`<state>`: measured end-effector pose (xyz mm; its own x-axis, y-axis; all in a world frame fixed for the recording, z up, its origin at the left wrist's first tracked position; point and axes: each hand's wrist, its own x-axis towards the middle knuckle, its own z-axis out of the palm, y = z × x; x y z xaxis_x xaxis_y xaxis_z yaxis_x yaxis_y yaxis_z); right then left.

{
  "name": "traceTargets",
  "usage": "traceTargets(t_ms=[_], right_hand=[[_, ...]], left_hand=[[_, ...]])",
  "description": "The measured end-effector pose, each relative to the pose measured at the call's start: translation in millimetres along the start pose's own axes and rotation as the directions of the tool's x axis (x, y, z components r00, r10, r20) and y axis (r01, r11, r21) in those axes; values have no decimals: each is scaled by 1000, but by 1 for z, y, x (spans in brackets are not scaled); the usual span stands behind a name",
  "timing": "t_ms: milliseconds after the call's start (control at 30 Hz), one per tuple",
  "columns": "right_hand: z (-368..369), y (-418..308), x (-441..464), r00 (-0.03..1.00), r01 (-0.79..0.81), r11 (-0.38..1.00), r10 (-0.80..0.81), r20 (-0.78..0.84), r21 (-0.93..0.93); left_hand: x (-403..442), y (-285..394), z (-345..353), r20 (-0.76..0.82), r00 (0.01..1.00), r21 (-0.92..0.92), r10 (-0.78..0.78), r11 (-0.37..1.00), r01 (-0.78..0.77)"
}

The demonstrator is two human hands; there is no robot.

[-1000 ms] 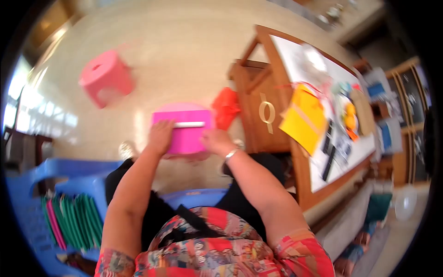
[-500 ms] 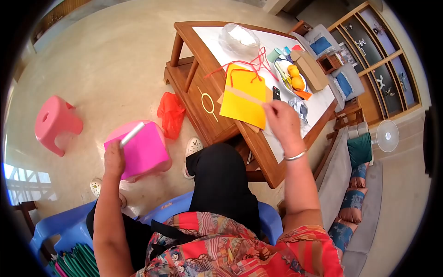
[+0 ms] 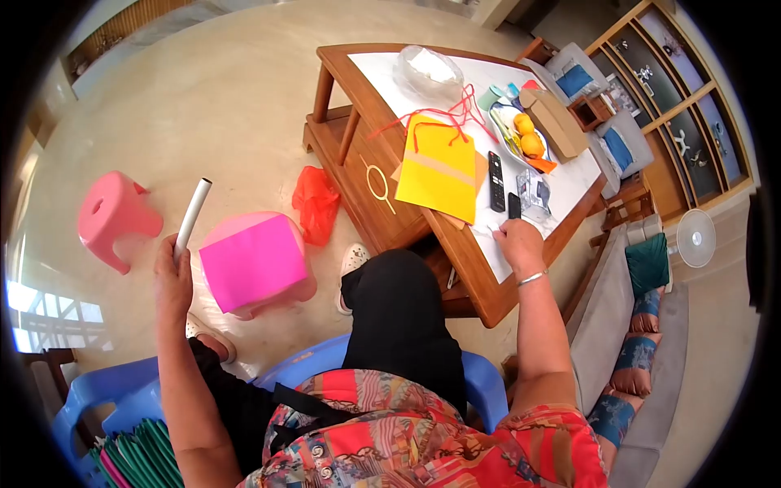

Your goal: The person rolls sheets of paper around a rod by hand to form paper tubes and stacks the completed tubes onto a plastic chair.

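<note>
White tube (image 3: 193, 215), one; tilted, in the left hand (image 3: 173, 281).
I logged the left hand as wrapped around its lower part, beside the pink sheet (image 3: 252, 260) on the pink stool (image 3: 305, 291). I judged the piece light, stiff and smooth, apt to slip or dent under a careless squeeze; best hold, a light wrap near mid-length. Right hand (image 3: 522, 244): fingers drawn together over the table (image 3: 493, 302) edge, near a black remote (image 3: 496, 183); contents, if any, I could not tell.
</note>
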<state>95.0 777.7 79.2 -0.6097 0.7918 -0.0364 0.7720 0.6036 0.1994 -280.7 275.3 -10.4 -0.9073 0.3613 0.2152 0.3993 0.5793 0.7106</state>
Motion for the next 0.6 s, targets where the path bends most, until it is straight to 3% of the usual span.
traceTargets(t_ms=[133, 167, 267, 333, 467, 533, 600], right_hand=[[-9, -1, -4, 996, -50, 998, 46, 80, 42], [-11, 0, -6, 997, -11, 999, 7, 81, 46], [-14, -11, -16, 947, 81, 997, -82, -310, -16], [-48, -50, -20, 874, 246, 945, -121, -470, 214], [-65, -159, -26, 841, 476, 824, -324, -433, 308], [-60, -227, -41, 741, 672, 576, -517, -430, 465], [-30, -284, -46, 718, 646, 542, -671, -186, 537]], left_hand=[[4, -6, -4, -26, 999, -3, -23, 1000, 23], [4, -2, -8, 9, 995, 28, -104, 994, 103], [8, -26, -3, 3, 990, 35, -144, 989, 143], [11, -50, 5, -59, 998, 59, -34, 998, 37], [11, -35, 7, -53, 993, 15, -104, 994, 105], [10, -41, 13, -19, 989, -12, -147, 989, 147], [6, -41, 17, -1, 984, 25, -175, 984, 175]])
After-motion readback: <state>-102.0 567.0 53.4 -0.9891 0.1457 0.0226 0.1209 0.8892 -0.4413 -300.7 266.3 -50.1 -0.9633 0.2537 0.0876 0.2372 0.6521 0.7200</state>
